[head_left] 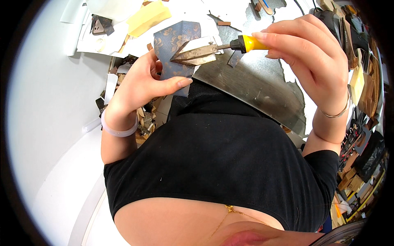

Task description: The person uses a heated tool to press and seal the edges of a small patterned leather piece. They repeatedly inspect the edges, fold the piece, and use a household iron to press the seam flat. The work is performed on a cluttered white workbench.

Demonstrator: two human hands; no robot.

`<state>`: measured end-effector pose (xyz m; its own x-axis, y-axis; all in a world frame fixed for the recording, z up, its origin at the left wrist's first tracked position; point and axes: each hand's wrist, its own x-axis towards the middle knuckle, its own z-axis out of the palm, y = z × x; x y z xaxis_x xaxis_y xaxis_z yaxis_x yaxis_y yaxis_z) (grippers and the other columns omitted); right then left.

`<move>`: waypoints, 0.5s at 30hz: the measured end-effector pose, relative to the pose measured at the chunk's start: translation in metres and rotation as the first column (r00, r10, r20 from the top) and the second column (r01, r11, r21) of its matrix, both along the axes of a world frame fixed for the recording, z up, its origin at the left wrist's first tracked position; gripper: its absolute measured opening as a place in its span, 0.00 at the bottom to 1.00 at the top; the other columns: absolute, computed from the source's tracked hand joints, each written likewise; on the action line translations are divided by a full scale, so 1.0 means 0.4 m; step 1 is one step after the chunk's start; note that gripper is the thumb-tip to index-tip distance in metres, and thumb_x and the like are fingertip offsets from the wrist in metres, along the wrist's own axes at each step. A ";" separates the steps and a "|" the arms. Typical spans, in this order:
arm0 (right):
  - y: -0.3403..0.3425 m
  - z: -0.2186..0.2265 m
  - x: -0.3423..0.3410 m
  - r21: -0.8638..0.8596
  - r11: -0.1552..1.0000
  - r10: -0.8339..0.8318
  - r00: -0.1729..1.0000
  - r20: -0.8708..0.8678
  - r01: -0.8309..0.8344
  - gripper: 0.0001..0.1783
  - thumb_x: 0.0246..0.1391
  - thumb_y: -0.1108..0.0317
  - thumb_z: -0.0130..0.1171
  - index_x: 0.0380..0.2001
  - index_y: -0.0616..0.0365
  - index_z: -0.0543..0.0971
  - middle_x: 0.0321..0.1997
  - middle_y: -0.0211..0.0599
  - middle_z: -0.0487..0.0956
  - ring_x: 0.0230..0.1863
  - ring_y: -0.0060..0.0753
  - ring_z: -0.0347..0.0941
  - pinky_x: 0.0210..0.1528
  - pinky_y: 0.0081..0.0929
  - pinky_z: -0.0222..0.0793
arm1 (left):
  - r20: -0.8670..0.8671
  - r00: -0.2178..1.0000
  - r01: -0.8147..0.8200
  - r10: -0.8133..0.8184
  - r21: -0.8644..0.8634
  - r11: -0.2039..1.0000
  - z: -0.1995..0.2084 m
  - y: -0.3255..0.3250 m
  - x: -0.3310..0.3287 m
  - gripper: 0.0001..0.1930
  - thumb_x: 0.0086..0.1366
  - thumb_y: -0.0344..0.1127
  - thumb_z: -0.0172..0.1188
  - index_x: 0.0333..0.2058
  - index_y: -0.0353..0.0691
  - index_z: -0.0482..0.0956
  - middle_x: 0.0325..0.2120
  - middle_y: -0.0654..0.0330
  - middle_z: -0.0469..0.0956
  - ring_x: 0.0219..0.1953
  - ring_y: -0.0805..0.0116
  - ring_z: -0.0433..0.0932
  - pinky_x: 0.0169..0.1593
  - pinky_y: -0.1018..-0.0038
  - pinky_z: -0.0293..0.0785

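My left hand [143,82] holds a piece of blue-grey patterned paper [174,41] upright by its lower edge, thumb stretched across the front. My right hand [310,57] grips the yellow handle of a small heated iron tool [246,43]. Its flat, pointed, tarnished metal tip [195,54] lies against the face of the patterned paper. A pale bangle circles my left wrist and a thin metal bracelet my right wrist. My black top fills the lower middle of the view.
A grey metal sheet [254,86] covers the worktop below the tool. White paper, a yellow sheet [147,16] and brown scraps [143,119] lie around it. Shelves of dark clutter [361,135] crowd the right side. A white wall is at the left.
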<state>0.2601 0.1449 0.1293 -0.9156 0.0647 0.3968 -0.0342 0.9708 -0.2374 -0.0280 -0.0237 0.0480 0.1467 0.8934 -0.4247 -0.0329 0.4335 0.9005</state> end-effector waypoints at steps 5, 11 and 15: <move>-0.012 0.002 0.006 0.014 1.000 -0.018 1.000 0.005 0.018 0.19 0.51 0.77 0.69 0.49 0.62 0.84 0.44 0.42 0.85 0.36 0.33 0.78 0.36 0.25 0.71 | 0.017 0.999 -0.040 0.040 0.005 0.999 -0.003 -0.002 0.002 0.37 0.58 0.34 0.76 0.63 0.30 0.69 0.53 0.57 0.78 0.52 0.71 0.76 0.57 0.71 0.74; -0.012 -0.001 0.017 0.007 0.999 -0.040 0.999 0.000 0.040 0.19 0.50 0.79 0.69 0.48 0.63 0.84 0.42 0.43 0.85 0.37 0.34 0.78 0.37 0.26 0.72 | 0.045 0.995 -0.092 0.092 -0.001 0.996 -0.004 -0.003 0.004 0.37 0.58 0.32 0.77 0.62 0.31 0.68 0.53 0.58 0.78 0.52 0.70 0.76 0.57 0.71 0.75; -0.001 -0.005 0.047 -0.031 0.985 -0.173 0.984 -0.037 0.172 0.19 0.51 0.81 0.68 0.48 0.64 0.83 0.43 0.44 0.85 0.41 0.37 0.80 0.41 0.26 0.73 | -0.007 0.997 -0.076 0.076 -0.009 0.997 0.006 0.002 0.003 0.35 0.60 0.32 0.74 0.62 0.29 0.68 0.53 0.56 0.78 0.52 0.69 0.78 0.58 0.70 0.75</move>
<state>0.2790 0.1446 0.1274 -0.8734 0.2313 0.4286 0.1228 0.9562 -0.2658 -0.0267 -0.0230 0.0504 0.0753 0.8977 -0.4342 -0.0598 0.4387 0.8966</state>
